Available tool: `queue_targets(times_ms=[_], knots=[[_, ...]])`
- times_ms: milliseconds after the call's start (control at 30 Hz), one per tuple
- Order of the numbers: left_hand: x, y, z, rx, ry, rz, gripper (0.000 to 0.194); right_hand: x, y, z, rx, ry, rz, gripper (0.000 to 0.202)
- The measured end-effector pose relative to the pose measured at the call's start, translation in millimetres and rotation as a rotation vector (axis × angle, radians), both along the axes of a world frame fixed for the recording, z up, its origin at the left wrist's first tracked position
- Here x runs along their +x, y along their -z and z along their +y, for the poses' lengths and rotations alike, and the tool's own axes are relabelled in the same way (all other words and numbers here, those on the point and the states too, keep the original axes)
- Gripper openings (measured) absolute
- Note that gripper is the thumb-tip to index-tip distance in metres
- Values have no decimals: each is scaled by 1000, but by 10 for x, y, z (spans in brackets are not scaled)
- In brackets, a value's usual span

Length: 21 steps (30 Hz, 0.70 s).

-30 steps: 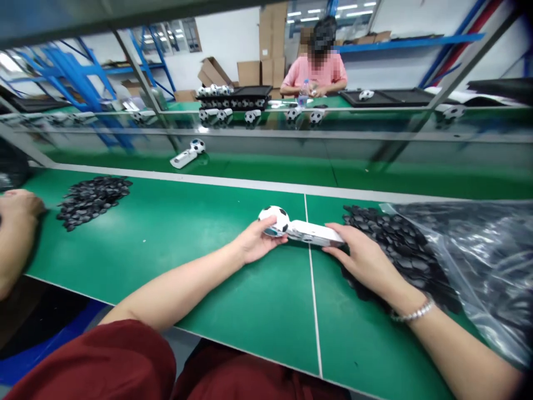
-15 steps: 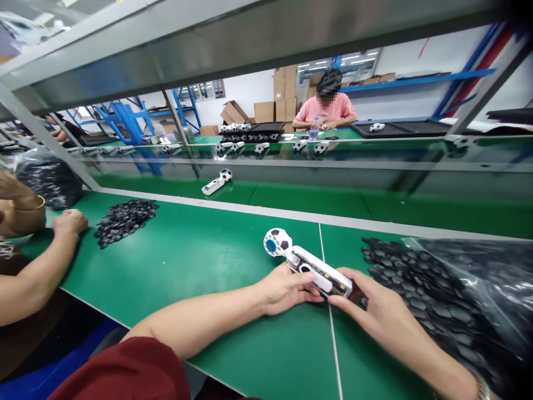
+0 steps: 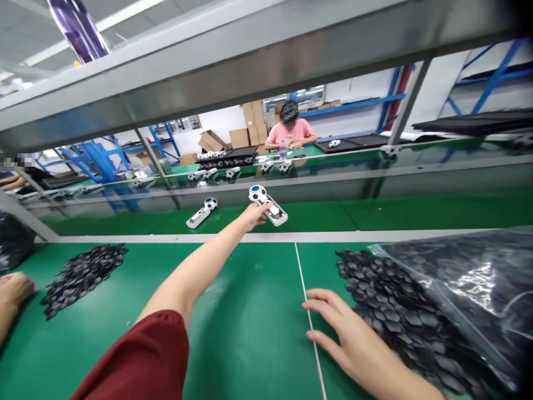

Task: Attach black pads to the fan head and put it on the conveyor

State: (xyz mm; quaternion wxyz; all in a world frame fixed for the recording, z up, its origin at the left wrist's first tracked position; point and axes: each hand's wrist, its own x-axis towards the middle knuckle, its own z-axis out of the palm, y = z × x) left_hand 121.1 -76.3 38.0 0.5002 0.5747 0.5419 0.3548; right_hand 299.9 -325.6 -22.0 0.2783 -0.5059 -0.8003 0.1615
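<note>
Two hands apart: left hand (image 3: 254, 214) extended far forward, grip closed on white handheld fan with football-pattern head (image 3: 267, 204), apparently just above the rear green belt (image 3: 375, 214). Right hand (image 3: 350, 341) open, empty, flat beside heap of black hexagonal pieces (image 3: 387, 303) on green worktop (image 3: 233, 311).

Two of the football-headed gadgets sit on the far belt: one (image 3: 268, 204) under the fingers of my left hand (image 3: 255, 214), the other gadget (image 3: 201, 213) lying free just to its left. My right hand (image 3: 345, 339) makes two hands of mine in view; a third hand (image 3: 14, 289), a co-worker's, rests at the left edge of the worktop (image 3: 233, 311). Two loose heaps of small black pieces lie on it, the left heap (image 3: 81, 272) and the right heap (image 3: 395, 311). One clear plastic bag (image 3: 470, 289) holds more, too many to count. One person in pink (image 3: 290, 130) sits opposite, with football heads beside them too small to count.
</note>
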Motion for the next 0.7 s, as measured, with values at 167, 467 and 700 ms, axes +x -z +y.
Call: queue_targets(times_ms=[167, 467, 700], knots=[[238, 310, 363, 166, -203, 284, 64, -12, -42, 21, -9, -27, -72, 26], [209, 521, 42, 315, -161, 197, 37, -24, -47, 25, 73, -80, -75, 22], [386, -207, -1691, 231, 418, -235, 24, -24, -13, 20, 185, -71, -5, 18]])
